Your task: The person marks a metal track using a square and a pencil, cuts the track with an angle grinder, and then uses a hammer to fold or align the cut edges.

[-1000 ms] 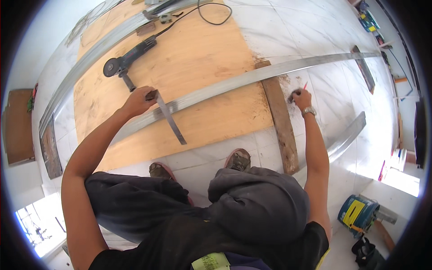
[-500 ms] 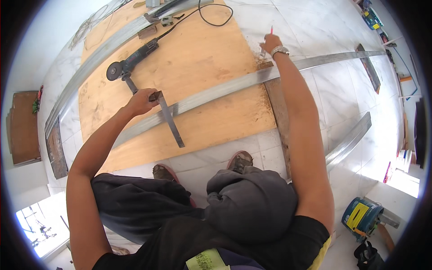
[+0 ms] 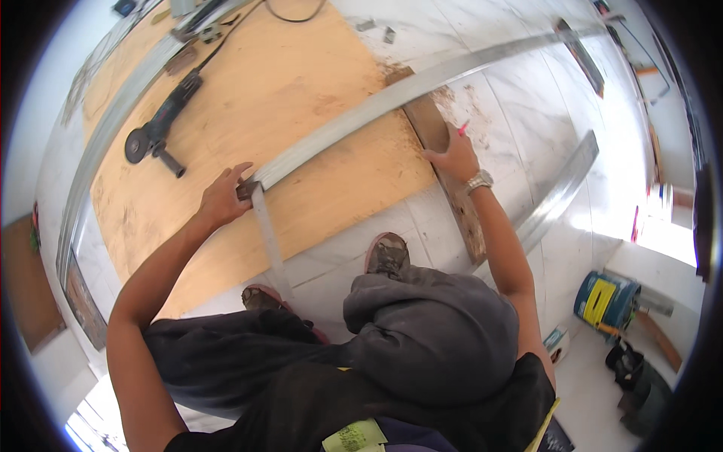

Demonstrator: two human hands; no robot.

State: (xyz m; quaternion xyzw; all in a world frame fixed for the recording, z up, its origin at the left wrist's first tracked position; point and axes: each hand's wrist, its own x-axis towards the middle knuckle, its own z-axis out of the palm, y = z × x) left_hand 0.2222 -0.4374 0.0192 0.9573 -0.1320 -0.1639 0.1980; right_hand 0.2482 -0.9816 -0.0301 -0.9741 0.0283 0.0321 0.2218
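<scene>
currently, galvanised metal bar (image 3: 361,114) lies across plywood sheet (image 3: 294,75). apparently done: try square (image 3: 267,226) is set at its near end; no drawn line is discernible. left hand (image 3: 221,200): half-curled, gripping the square's stock. right hand (image 3: 456,160): loosely spread, holds red pencil-like stick (image 3: 463,129) by wooden plank (image 3: 465,215).

Left fingers (image 3: 239,171) hold square (image 3: 266,222) at metal bar (image 3: 339,132); right fingers (image 3: 437,157), gripping red pencil (image 3: 463,129), over plank (image 3: 462,215).

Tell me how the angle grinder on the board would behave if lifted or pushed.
The angle grinder is probably heavy for its size, given its thick motor body. Its side handle would likely stop it rolling, and its cord may drag.
</scene>
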